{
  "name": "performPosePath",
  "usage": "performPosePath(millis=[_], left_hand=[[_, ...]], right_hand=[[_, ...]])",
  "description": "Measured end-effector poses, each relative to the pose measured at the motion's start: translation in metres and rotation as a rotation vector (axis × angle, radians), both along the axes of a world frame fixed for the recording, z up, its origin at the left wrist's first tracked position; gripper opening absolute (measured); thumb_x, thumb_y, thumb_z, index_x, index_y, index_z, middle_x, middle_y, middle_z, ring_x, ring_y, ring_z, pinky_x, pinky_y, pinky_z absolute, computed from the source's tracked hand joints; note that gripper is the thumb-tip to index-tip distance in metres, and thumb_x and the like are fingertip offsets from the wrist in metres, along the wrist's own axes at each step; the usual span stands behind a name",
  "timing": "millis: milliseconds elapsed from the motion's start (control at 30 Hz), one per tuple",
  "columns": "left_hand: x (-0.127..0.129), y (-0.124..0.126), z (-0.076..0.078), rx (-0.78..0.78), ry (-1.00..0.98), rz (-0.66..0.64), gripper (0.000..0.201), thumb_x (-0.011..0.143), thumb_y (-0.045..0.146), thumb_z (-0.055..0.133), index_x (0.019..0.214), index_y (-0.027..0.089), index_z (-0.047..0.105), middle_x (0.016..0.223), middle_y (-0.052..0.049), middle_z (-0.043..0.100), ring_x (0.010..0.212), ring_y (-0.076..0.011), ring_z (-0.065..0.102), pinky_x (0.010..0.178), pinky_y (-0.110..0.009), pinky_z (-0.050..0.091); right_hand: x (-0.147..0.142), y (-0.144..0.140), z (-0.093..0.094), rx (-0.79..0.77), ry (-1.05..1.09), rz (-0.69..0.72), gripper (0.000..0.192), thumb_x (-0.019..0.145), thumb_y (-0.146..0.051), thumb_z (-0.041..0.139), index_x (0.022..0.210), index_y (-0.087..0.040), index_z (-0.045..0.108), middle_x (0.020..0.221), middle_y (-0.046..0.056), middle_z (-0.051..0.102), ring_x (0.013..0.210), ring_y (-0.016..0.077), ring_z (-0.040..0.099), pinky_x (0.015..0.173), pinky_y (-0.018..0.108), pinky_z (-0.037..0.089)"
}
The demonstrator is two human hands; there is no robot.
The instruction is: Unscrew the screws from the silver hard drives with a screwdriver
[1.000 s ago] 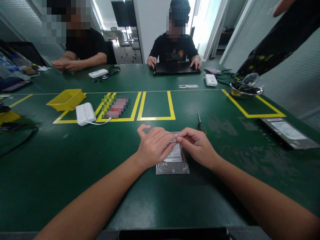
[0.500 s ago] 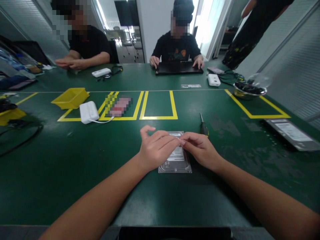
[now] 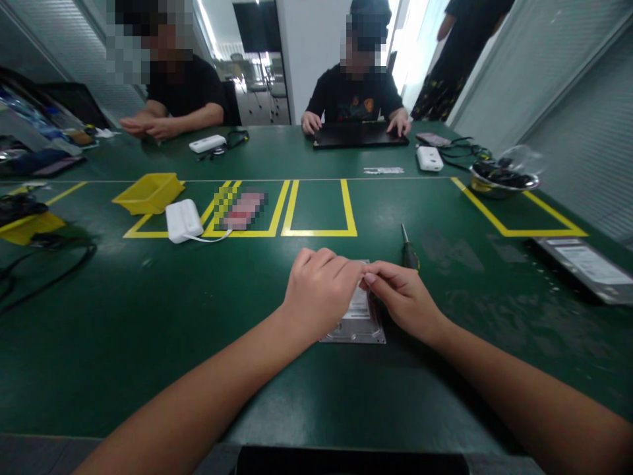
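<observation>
A hard drive (image 3: 363, 329), silver with a white label, lies flat on the green table in front of me. Above it, my left hand (image 3: 324, 290) is closed, its fingers curled and hiding much of the drive. My right hand (image 3: 403, 293) pinches at the drive's upper right, thumb against forefinger. The fingertips of both hands meet there; whatever they hold is hidden or too small to name. Just beyond my right hand lies a screwdriver (image 3: 409, 254) with a dark handle, its shaft pointing away from me.
Farther right rests a second hard drive (image 3: 588, 264). A metal bowl (image 3: 502, 191) with dark items stands behind it. To the left are a white power bank (image 3: 182, 221), a yellow bin (image 3: 149, 194) and black cables (image 3: 49, 284). Two people sit across the table, one with a black laptop (image 3: 361, 135).
My left hand's fingers have curled in from a more stretched pose, with the thumb side now lower. The whole view has shifted slightly; the fingertips still meet over the drive.
</observation>
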State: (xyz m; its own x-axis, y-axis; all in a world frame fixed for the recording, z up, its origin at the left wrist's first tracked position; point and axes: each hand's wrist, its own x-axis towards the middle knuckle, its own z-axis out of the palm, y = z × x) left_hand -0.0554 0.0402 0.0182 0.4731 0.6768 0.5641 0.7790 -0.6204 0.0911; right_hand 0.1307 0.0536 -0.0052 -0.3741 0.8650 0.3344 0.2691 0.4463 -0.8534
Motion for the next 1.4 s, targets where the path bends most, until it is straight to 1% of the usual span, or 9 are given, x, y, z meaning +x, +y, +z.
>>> performPosePath(millis=[67,133,200,300,400,533,667,933,1400], left_hand=[[0.002,0.002,0.005,-0.198,-0.144,0.03,0.015,0.098,0.026,0.051,0.092,0.02,0.063,0.087,-0.001,0.07,0.083,-0.0207,0.06,0.072,-0.036,0.038],[0.001,0.004,0.007,-0.369,-0.342,0.026,0.01,0.095,0.023,0.053,0.09,0.02,0.062,0.087,0.0,0.069,0.081,-0.0172,0.06,0.072,-0.032,0.041],[-0.001,0.007,0.006,-0.483,-0.54,0.033,0.01,0.093,0.019,0.053,0.088,0.019,0.062,0.083,0.001,0.067,0.077,-0.0142,0.06,0.07,-0.028,0.043],[-0.008,0.01,-0.005,-0.555,-0.732,0.104,0.011,0.092,0.021,0.054,0.084,0.018,0.061,0.077,0.002,0.063,0.072,-0.0126,0.058,0.067,-0.026,0.043],[-0.013,0.013,-0.021,-0.535,-0.825,0.162,0.012,0.093,0.024,0.054,0.085,0.018,0.06,0.075,0.002,0.062,0.069,-0.0125,0.057,0.066,-0.026,0.043],[-0.017,0.017,-0.036,-0.479,-0.79,0.181,0.011,0.094,0.025,0.053,0.086,0.019,0.059,0.077,0.002,0.063,0.072,-0.0134,0.058,0.068,-0.027,0.043],[-0.02,0.018,-0.041,-0.426,-0.688,0.194,0.013,0.095,0.026,0.051,0.087,0.019,0.06,0.082,-0.001,0.065,0.079,-0.0167,0.06,0.07,-0.029,0.043],[-0.027,0.017,-0.04,-0.371,-0.577,0.188,0.013,0.094,0.024,0.051,0.087,0.019,0.06,0.083,-0.001,0.065,0.081,-0.018,0.058,0.074,-0.031,0.042],[-0.029,0.014,-0.04,-0.434,-0.561,0.154,0.013,0.094,0.024,0.051,0.089,0.019,0.062,0.084,-0.001,0.066,0.08,-0.0174,0.058,0.073,-0.03,0.043]], right_hand=[[0.0,-0.001,-0.004,0.085,-0.061,-0.012,0.016,0.094,-0.027,0.054,0.095,-0.019,0.068,0.08,0.001,0.065,0.074,0.0136,0.057,0.069,0.029,0.044],[0.0,-0.003,-0.008,0.179,-0.155,-0.012,0.013,0.092,-0.023,0.056,0.096,-0.018,0.067,0.082,0.002,0.063,0.075,0.0143,0.056,0.071,0.03,0.043],[-0.001,-0.005,-0.01,0.269,-0.236,0.014,0.013,0.092,-0.018,0.055,0.098,-0.017,0.066,0.086,0.004,0.064,0.081,0.0161,0.056,0.074,0.032,0.044],[-0.004,-0.008,-0.011,0.412,-0.307,0.06,0.015,0.09,-0.015,0.054,0.101,-0.015,0.065,0.092,0.009,0.066,0.088,0.0196,0.056,0.08,0.036,0.045],[-0.005,-0.008,-0.011,0.501,-0.361,0.116,0.015,0.089,-0.015,0.055,0.099,-0.014,0.065,0.091,0.01,0.065,0.086,0.021,0.055,0.079,0.04,0.045],[-0.006,-0.006,-0.011,0.527,-0.378,0.207,0.016,0.089,-0.017,0.055,0.101,-0.013,0.065,0.091,0.01,0.065,0.088,0.0216,0.055,0.083,0.042,0.045],[-0.004,-0.005,-0.011,0.541,-0.387,0.228,0.016,0.089,-0.018,0.055,0.1,-0.014,0.065,0.091,0.009,0.066,0.089,0.0215,0.056,0.084,0.042,0.044],[-0.002,-0.006,-0.012,0.482,-0.41,0.201,0.018,0.091,-0.02,0.053,0.101,-0.015,0.067,0.093,0.009,0.066,0.09,0.0215,0.056,0.084,0.042,0.043],[-0.001,-0.012,-0.009,0.46,-0.417,0.193,0.019,0.092,-0.021,0.051,0.1,-0.016,0.067,0.093,0.009,0.065,0.091,0.0215,0.055,0.085,0.042,0.043]])
